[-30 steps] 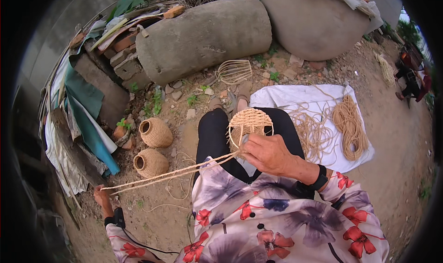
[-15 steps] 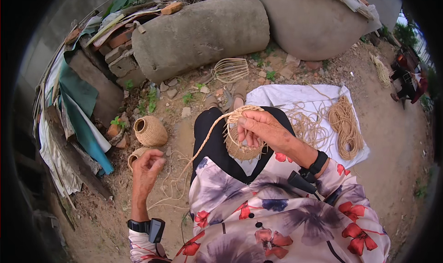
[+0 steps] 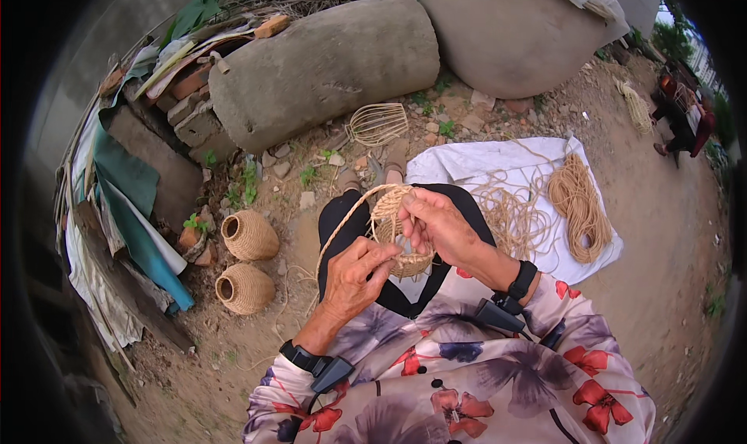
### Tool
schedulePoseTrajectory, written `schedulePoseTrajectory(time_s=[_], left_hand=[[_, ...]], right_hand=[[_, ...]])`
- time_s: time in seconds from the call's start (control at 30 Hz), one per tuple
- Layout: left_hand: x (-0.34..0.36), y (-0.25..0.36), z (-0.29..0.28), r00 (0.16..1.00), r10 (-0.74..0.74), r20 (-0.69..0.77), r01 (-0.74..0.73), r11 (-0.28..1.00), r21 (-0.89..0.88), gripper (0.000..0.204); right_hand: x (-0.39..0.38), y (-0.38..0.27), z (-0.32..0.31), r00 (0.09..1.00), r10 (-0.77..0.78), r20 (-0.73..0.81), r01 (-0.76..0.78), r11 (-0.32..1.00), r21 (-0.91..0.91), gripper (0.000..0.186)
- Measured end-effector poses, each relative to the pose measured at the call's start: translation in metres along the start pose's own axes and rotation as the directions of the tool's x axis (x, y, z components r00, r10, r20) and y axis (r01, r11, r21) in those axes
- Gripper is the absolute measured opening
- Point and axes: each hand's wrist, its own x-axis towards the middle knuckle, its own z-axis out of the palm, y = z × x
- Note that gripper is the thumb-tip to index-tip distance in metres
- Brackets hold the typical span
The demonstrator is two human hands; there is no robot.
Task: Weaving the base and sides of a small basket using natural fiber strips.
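Observation:
A small, partly woven basket (image 3: 411, 270) of tan straw cord sits between my knees, its open mouth toward me. My right hand (image 3: 445, 228) is closed on its right rim, with the fingers curled inward. At the near left of the rim my left hand (image 3: 356, 279) has its thumb and fingers pressed together; what lies between them is too small to make out. A braided straw cord (image 3: 336, 240) arcs from the top of the basket and falls to the left behind my left hand.
Two finished round woven pots (image 3: 250, 235) lie on the dirt at left. A white sheet (image 3: 443, 164) at right carries a coiled cord bundle (image 3: 577, 210) and loose strands. Beyond my feet are a wire frame (image 3: 377, 125) and a concrete cylinder (image 3: 327, 70). Someone (image 3: 681, 117) is at far right.
My left hand has moved from beside the pots, rightward to the basket rim, uncovering the nearer pot. My right hand stays at the basket, which has tilted slightly.

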Motion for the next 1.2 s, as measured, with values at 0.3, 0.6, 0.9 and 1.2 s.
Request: schedulePoseTrajectory(time_s=[0.3,0.6,0.9,1.2], left_hand=[[-0.011,0.004,0.012,0.957,-0.276,-0.088,0.257,0.949,-0.186,0.021],[-0.021,0.007,0.022,0.822,-0.561,-0.099,0.505,0.798,-0.328,0.015],[0.003,0.012,0.02,0.793,-0.589,-0.155,0.559,0.805,-0.198,0.03],[-0.002,0.013,0.021,0.889,-0.424,-0.174,0.436,0.9,0.032,0.029]], right_hand=[[0.003,-0.001,-0.005,0.991,-0.115,-0.061,0.1,0.971,-0.216,0.024],[0.0,-0.02,-0.026,0.983,-0.04,-0.18,0.005,0.982,-0.19,0.014],[-0.008,-0.016,-0.026,0.985,-0.089,-0.149,0.069,0.989,-0.13,0.014],[-0.052,0.011,-0.003,0.799,-0.484,0.357,0.469,0.129,-0.874,0.015]])
